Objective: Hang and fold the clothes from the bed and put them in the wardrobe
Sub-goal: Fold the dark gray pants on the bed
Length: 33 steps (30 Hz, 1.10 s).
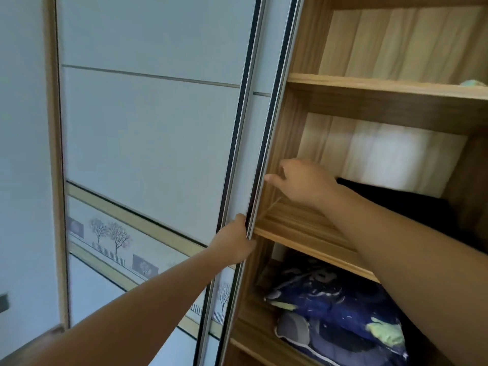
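Observation:
The wardrobe stands open on its right side, showing wooden shelves (303, 228). My left hand (235, 243) grips the metal edge of the white sliding door (158, 133), fingers curled round the frame. My right hand (303, 180) reaches into the middle shelf beside the door's edge, thumb out towards the frame; its fingers are hidden behind the hand. A dark folded garment (396, 202) lies on that middle shelf behind my right forearm. No bed is in view.
On the shelf below lies a dark blue patterned bundle of bedding (338, 313). The upper shelf (383, 87) holds a small pale green item (474, 82) at the far right. The door carries a band of printed trees (111, 236). A white wall is at the left.

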Tool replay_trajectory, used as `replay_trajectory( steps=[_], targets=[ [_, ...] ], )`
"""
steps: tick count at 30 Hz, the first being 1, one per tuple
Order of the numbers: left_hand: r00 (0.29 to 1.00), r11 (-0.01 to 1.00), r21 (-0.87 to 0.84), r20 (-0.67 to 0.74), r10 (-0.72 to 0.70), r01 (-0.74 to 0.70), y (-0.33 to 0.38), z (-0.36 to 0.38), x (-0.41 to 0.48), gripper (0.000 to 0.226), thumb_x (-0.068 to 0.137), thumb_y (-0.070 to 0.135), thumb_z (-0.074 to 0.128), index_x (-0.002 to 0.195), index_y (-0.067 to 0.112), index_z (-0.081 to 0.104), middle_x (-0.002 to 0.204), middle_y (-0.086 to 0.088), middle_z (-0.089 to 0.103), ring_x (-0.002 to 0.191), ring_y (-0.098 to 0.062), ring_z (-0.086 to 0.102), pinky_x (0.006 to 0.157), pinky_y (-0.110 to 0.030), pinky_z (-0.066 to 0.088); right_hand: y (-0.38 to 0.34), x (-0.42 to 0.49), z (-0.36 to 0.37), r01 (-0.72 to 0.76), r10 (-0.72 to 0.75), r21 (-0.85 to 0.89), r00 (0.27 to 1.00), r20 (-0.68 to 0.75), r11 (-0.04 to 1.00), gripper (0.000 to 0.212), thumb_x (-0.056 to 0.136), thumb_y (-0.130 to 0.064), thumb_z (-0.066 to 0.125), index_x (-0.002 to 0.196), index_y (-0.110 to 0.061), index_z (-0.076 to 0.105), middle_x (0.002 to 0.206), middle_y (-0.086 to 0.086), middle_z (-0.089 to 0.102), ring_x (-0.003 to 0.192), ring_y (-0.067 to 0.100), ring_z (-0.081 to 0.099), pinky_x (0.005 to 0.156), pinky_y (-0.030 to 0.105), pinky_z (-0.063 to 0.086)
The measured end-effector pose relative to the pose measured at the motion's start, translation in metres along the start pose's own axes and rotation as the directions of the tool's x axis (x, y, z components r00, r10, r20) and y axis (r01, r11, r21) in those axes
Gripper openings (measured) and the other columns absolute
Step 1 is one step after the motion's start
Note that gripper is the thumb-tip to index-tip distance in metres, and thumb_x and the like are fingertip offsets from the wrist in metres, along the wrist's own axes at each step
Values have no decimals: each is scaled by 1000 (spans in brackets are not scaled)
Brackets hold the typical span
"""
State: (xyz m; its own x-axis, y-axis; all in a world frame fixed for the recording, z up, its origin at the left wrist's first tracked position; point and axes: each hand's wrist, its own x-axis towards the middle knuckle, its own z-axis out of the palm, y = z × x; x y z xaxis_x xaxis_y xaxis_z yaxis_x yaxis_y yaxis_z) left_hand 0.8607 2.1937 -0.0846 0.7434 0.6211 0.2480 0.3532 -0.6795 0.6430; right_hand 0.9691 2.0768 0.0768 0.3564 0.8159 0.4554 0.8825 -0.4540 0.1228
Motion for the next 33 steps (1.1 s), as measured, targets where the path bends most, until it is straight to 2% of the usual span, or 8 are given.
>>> replay_trajectory(
  steps=[6, 10, 16, 20, 24, 29, 31, 33],
  targets=[
    [997, 999, -42, -73, 15, -18, 4, 0, 13, 29, 88, 22, 62, 112, 16, 46, 92, 1, 55, 80, -16, 58, 69, -35, 52, -6, 52, -6, -102, 115, 164, 991, -71, 981, 51, 99, -61, 48, 102, -10, 49, 75, 3, 53, 70, 21, 53, 51, 30, 29],
    [997, 999, -11, -59, 42, -42, 9, 3, 14, 24, 86, 11, 63, 104, 18, 48, 91, -1, 57, 78, -18, 60, 70, -39, 56, -8, 66, -5, -118, 176, 481, 981, -79, 869, 65, 101, -53, 50, 141, -3, 43, 129, 16, 61, 112, 32, 60, 78, 31, 44],
    [988, 969, 201, -16, 153, -147, 32, 19, 12, 20, 93, 14, 57, 110, 18, 46, 100, -3, 60, 89, -24, 60, 81, -45, 56, 16, 45, -5, -160, 264, 586, 960, -95, 795, 55, 106, -44, 42, 143, -3, 36, 127, 16, 59, 111, 30, 60, 85, 36, 48],
    [945, 772, 586, -29, 324, -247, 57, 32, 7, 31, 99, 33, 54, 127, 23, 46, 122, -6, 51, 110, -27, 50, 89, -41, 47, 43, 15, -14, -167, 279, 556, 953, -122, 814, 45, 107, -44, 41, 133, -7, 44, 109, 9, 64, 88, 19, 61, 71, 35, 52],
    [872, 619, 708, -7, 489, -341, 80, 55, 1, 44, 96, 44, 57, 133, 24, 43, 130, -10, 40, 120, -32, 39, 96, -43, 37, 73, -23, -24, -186, 330, 573, 931, -157, 798, 36, 107, -41, 44, 122, -9, 48, 104, 11, 65, 86, 24, 63, 75, 39, 56],
    [747, 411, 777, 111, 656, -476, 100, 83, -10, 66, 80, 38, 78, 137, 31, 44, 156, -21, 32, 147, -42, 25, 116, -61, 25, 116, -71, -38, -197, 317, 355, 892, -322, 914, 62, 104, -39, 51, 153, -12, 23, 129, 15, 57, 111, 31, 60, 91, 47, 54],
    [688, 334, 777, 169, 706, -534, 111, 96, -13, 83, 78, 29, 81, 145, 31, 33, 163, -25, 13, 153, -44, 4, 116, -70, 11, 132, -89, -46, -212, 216, 60, 858, -467, 975, 84, 101, -35, 56, 161, -19, 0, 157, 20, 29, 140, 36, 36, 108, 52, 43],
    [633, 259, 777, 220, 743, -574, 123, 108, -13, 97, 78, 22, 81, 152, 31, 19, 165, -25, -10, 151, -45, -15, 113, -74, 2, 147, -106, -57, -244, 61, -335, 878, -475, 910, 84, 100, -30, 56, 162, -20, 1, 167, 20, -2, 154, 40, 1, 122, 56, 22]
  ],
)
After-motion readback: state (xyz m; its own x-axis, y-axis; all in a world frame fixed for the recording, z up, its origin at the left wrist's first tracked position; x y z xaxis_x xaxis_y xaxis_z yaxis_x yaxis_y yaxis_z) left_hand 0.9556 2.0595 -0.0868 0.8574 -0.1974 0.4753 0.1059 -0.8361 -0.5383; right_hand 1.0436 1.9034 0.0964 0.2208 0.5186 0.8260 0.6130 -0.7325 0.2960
